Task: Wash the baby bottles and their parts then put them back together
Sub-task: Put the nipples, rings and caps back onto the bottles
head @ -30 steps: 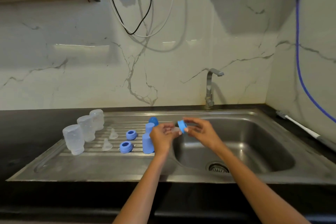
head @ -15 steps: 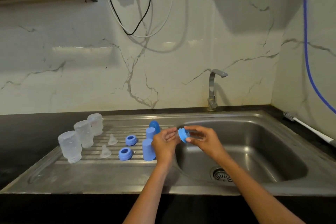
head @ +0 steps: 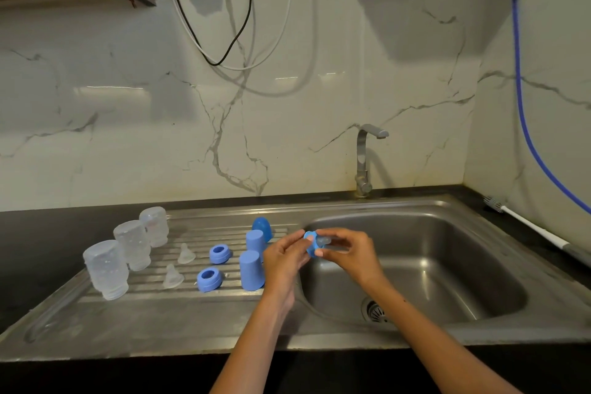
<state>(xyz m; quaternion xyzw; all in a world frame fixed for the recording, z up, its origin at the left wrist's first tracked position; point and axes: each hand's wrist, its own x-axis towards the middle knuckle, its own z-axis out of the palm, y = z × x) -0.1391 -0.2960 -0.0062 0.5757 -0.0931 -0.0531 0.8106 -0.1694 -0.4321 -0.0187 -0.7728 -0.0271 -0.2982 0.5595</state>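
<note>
Both hands meet above the sink's [head: 447, 221] left rim. The left hand [head: 283, 261] and right hand [head: 350, 254] together hold a blue ring [head: 309, 245] with a clear teat [head: 324, 240] seated in it. On the drainboard [head: 160, 307] stand three inverted bottles [head: 107, 269], two teats [head: 173, 277], two rings [head: 209, 279] and three blue caps [head: 252, 269]. A tap [head: 364, 160] rises behind.

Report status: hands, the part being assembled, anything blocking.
Left hand and right hand both grip blue collar ring, clear teat pushed in, over sink edge. Nothing blocking.
</note>
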